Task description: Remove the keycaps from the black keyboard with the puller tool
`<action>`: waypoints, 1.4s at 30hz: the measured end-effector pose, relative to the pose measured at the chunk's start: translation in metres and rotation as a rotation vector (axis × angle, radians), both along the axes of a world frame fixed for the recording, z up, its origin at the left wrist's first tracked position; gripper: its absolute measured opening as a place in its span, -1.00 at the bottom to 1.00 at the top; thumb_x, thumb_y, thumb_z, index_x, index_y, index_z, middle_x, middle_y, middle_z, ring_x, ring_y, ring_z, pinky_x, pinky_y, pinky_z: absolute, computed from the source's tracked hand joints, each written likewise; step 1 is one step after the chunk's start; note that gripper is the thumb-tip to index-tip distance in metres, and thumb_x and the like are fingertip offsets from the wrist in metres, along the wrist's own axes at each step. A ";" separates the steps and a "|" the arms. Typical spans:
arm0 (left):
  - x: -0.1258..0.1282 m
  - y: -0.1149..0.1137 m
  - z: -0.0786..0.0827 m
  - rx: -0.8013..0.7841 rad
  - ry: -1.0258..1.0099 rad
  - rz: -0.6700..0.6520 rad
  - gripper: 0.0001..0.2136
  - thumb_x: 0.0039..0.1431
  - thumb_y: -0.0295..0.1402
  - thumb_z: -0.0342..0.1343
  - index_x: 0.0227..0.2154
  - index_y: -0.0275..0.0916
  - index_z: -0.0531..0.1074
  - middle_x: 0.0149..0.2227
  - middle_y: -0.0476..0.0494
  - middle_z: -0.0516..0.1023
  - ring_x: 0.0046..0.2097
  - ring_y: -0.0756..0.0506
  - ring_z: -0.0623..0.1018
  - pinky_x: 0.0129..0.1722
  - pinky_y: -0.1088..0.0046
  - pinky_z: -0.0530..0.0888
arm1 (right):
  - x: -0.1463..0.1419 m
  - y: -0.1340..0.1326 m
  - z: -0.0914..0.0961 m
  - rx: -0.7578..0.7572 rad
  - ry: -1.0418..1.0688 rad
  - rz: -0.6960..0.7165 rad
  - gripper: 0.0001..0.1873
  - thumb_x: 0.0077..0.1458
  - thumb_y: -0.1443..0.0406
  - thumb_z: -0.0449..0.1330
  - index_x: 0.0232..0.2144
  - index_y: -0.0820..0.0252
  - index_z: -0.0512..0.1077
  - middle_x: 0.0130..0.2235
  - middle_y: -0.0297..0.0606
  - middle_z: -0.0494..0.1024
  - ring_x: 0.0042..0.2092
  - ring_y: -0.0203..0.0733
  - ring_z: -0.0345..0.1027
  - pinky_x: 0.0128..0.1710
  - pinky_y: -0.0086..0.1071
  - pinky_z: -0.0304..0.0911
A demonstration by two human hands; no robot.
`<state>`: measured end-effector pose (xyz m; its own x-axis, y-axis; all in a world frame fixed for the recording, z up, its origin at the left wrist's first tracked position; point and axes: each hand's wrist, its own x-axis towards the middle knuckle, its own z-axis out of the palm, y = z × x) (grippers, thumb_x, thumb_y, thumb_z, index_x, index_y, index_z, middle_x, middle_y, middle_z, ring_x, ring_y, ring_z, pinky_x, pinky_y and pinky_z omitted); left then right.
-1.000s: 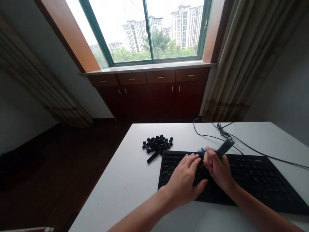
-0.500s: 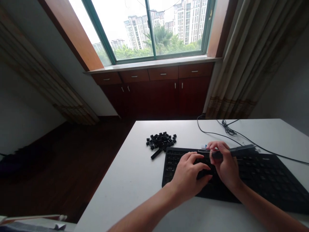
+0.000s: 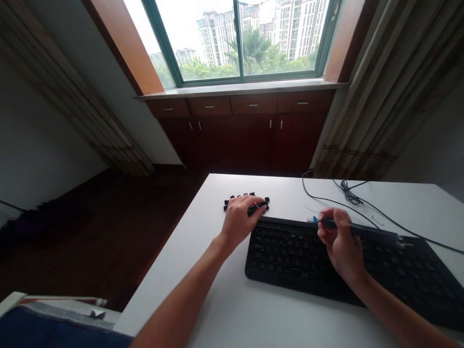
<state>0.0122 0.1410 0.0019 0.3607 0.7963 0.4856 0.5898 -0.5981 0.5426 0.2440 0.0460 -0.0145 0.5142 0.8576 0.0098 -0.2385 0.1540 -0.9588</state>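
My left hand (image 3: pixel 239 212) is over a pile of small black keycaps (image 3: pixel 226 205) behind the keyboard's left end. Its thumb and fingers are curled together, with a dark keycap (image 3: pixel 256 208) between them; the hand hides most of the pile. My right hand (image 3: pixel 342 239) grips a slim dark cleaning brush (image 3: pixel 328 223) with blue-and-white bristles (image 3: pixel 312 219) and a thin wire loop (image 3: pixel 311 209) at its left end. This hand is above the middle of a black keyboard (image 3: pixel 282 246), whose left part shows sockets without caps.
The keyboard lies on a white table (image 3: pixel 217 299). A black cable (image 3: pixel 351 193) with a bundled coil runs along the back right, near a bent wire piece (image 3: pixel 377 221). Blue fabric (image 3: pixel 65 328) shows at lower left. Beyond the table stand red-brown cabinets (image 3: pixel 235 140).
My left hand has moved from the keyboard, left and away from me, onto the keycap pile. My right hand still holds the brush over the keyboard. The view has shifted slightly.
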 end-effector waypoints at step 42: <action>0.016 -0.019 0.004 -0.041 -0.077 -0.330 -0.80 0.31 -0.21 0.21 -0.07 -0.13 0.53 -0.13 -0.08 0.64 -0.08 -0.10 0.59 0.06 0.29 0.42 | -0.003 -0.006 0.002 0.108 -0.124 0.239 -0.81 0.30 0.10 0.20 -0.18 0.06 0.40 -0.30 -0.34 0.52 -0.52 -0.35 0.28 -0.62 -0.48 0.18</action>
